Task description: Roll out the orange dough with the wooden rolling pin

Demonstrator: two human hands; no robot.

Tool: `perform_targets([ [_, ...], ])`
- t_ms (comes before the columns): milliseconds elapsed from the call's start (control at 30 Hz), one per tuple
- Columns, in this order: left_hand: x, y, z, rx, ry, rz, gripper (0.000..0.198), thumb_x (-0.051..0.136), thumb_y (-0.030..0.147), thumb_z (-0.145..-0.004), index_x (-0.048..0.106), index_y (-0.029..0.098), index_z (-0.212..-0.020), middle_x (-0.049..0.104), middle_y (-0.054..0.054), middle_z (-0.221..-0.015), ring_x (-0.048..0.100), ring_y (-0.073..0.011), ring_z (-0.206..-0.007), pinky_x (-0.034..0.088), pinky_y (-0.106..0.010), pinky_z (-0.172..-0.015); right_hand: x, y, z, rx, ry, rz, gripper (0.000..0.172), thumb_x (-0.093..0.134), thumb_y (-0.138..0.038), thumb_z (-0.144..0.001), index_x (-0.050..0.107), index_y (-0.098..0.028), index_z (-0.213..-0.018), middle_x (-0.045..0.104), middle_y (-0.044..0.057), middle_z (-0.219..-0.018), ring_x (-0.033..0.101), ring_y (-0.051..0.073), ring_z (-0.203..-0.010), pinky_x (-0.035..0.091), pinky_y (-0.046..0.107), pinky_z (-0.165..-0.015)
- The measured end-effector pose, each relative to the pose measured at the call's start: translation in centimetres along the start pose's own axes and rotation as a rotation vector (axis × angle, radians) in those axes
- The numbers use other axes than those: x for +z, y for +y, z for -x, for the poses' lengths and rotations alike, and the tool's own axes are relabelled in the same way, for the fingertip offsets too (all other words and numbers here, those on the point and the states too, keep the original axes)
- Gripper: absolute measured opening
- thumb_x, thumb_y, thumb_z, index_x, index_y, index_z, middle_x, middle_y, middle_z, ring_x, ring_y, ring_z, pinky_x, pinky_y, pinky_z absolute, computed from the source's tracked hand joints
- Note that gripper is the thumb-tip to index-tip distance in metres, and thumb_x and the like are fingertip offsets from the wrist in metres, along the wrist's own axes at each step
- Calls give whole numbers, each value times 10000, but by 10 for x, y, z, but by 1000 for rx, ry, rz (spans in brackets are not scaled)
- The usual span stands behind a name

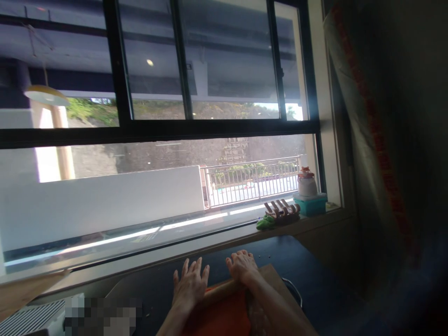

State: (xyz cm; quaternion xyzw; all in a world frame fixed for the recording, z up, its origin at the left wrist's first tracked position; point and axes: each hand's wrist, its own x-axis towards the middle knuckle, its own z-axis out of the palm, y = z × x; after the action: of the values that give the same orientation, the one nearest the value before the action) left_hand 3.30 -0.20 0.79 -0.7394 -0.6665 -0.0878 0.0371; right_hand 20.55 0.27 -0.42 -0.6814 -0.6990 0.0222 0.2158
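Note:
A tan rolling pin (224,290) lies across an orange sheet (217,315) at the bottom middle of the view. My left hand (191,287) rests at the pin's left end, open, with its fingers stretched forward and spread. On the right end lies my right hand (242,268), palm down, its fingers extended past the pin and not wrapped around it. Under my right forearm shows a brown board (273,280), partly covered by the arm. The near part of the orange sheet runs out of view.
The dark table (290,261) stands against the window sill (154,254). On the sill are a green cloth (266,222), a brown slatted rack (283,210) and a teal box (311,205) bearing a white jar (308,186). A metal loop (296,291) lies beside the board. Plastic sheeting (367,116) hangs right.

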Motion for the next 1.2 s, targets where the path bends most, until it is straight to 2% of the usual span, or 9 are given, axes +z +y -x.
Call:
perform_targets([
  [100, 2, -1, 16, 60, -46, 5, 609, 170, 434, -935, 368, 181, -1453, 384, -48, -1507, 190, -290, -1444, 183, -575, -1126, -1, 2, 20, -40, -4, 2, 404, 348, -418, -973, 683, -204, -1046, 656, 114, -1149, 520, 282, -1172, 379, 462, -979],
  [233, 8, -8, 53, 171, -48, -43, 600, 210, 460, -928, 380, 213, -1448, 375, -28, -1507, 217, -259, -1440, 167, -534, -1149, 0, 13, 74, -174, 40, -15, 370, 374, -410, -967, 692, -227, -1013, 655, 96, -1155, 477, 283, -1231, 325, 464, -1052],
  [367, 13, -18, 75, 283, -64, -46, 584, 229, 492, -931, 370, 263, -1449, 327, 2, -1525, 202, -238, -1445, 134, -512, -1170, 5, 24, 109, -253, 93, -65, 375, 416, -418, -948, 637, -216, -1173, 591, 91, -1285, 419, 264, -1295, 265, 406, -1119],
  [467, 11, -19, 66, 290, -36, -38, 591, 225, 506, -935, 389, 247, -1441, 350, -18, -1518, 211, -244, -1443, 131, -523, -1169, 2, 21, 96, -231, 74, -43, 378, 388, -418, -958, 667, -215, -1113, 617, 97, -1240, 420, 277, -1292, 267, 434, -1110],
  [567, 3, -14, 38, 223, -16, -26, 563, 227, 451, -939, 454, 229, -1404, 406, -49, -1491, 250, -271, -1428, 179, -559, -1140, -4, 11, 57, -123, 20, 4, 415, 346, -417, -972, 705, -210, -998, 661, 109, -1142, 457, 295, -1249, 336, 471, -1038],
  [767, -4, -9, -7, 66, -60, 31, 529, 216, 365, -946, 556, 202, -1317, 463, -87, -1453, 309, -317, -1397, 233, -612, -1088, -2, 5, -3, 9, -71, 41, 497, 285, -434, -978, 706, -175, -1034, 674, 138, -1118, 536, 300, -1146, 413, 463, -929],
  [867, 0, -11, -3, 94, -47, 45, 518, 219, 365, -946, 582, 225, -1288, 470, -65, -1450, 319, -303, -1394, 233, -593, -1096, -1, 6, 2, -36, -77, 47, 479, 289, -426, -981, 701, -191, -1048, 661, 123, -1152, 508, 290, -1183, 393, 453, -952],
  [1000, 7, -15, 23, 204, 2, 84, 533, 230, 407, -946, 531, 216, -1342, 487, -54, -1438, 309, -278, -1401, 234, -538, -1125, -3, 10, 38, -161, -36, 53, 442, 310, -418, -985, 709, -228, -995, 656, 95, -1152, 444, 282, -1251, 347, 447, -1000],
  [1200, 17, -27, 50, 435, 68, 101, 559, 270, 517, -942, 504, 239, -1367, 495, -41, -1435, 309, -267, -1401, 207, -476, -1163, -6, 12, 70, -253, 22, 65, 407, 337, -405, -984, 707, -237, -964, 671, 85, -1079, 511, 272, -1164, 376, 425, -971],
])
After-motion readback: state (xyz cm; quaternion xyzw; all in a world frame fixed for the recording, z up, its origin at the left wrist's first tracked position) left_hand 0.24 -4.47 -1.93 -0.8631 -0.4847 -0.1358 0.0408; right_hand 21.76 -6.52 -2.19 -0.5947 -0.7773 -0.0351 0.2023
